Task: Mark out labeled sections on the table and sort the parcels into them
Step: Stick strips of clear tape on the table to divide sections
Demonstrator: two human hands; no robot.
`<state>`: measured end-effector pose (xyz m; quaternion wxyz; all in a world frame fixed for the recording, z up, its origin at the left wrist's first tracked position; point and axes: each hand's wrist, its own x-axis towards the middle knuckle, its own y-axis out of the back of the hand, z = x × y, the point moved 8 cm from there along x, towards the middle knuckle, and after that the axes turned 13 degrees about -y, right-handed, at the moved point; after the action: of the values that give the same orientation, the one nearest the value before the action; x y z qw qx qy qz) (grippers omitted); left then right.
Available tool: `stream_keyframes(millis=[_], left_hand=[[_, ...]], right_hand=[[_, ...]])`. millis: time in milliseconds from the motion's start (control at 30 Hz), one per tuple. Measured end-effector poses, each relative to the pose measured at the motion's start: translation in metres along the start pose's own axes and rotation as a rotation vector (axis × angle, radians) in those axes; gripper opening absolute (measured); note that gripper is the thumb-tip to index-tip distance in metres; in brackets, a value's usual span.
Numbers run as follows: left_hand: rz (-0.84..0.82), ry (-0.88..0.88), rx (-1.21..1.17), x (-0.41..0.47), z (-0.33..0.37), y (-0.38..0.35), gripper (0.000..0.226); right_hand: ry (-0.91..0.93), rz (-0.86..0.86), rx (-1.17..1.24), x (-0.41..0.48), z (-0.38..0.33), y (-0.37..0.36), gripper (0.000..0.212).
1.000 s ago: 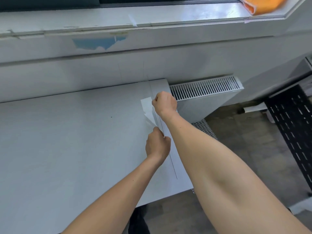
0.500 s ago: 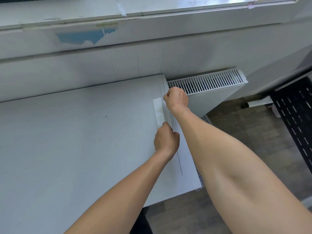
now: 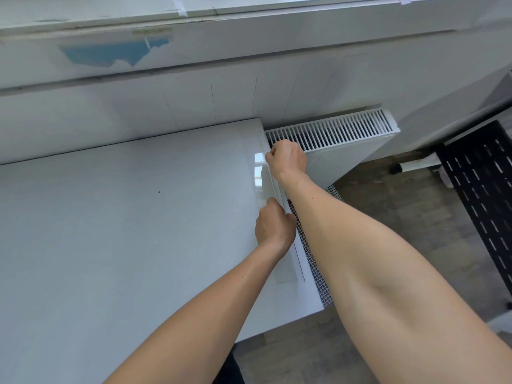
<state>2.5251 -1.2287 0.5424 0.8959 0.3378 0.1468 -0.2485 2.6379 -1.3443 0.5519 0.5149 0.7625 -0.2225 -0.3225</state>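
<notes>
A strip of clear glossy tape (image 3: 260, 178) runs along the right edge of the white table (image 3: 124, 231), stretched between my two hands. My right hand (image 3: 286, 159) pinches its far end near the table's back right corner. Closer to me, my left hand (image 3: 274, 225) pinches the near end just above the tabletop. A thin pencil line (image 3: 299, 259) runs on the table surface from my left hand toward me. No parcels are in view.
A white radiator (image 3: 332, 131) stands just right of the table's corner, with white mesh (image 3: 318, 273) below the table edge. A black perforated panel (image 3: 482, 195) stands at far right. The windowsill and wall (image 3: 194, 51) back the table.
Both hands have carried the tape rightward to the table's edge and pulled it straighter; a second ago it hung crumpled between them. The view has shifted downward.
</notes>
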Motion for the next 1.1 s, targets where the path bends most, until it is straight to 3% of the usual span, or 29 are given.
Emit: stream_keyframes(millis=[667,1100], left_hand=[[-0.005,0.013,-0.05,0.004,0.013,-0.003,0.006],[-0.005,0.008,-0.06,0.006,0.015,-0.005,0.006]], right_hand=[[-0.013,-0.012,-0.006,0.015,0.002,-0.002,0.029],[-0.015,-0.002,0.011,0.017,0.005,0.0,0.022]])
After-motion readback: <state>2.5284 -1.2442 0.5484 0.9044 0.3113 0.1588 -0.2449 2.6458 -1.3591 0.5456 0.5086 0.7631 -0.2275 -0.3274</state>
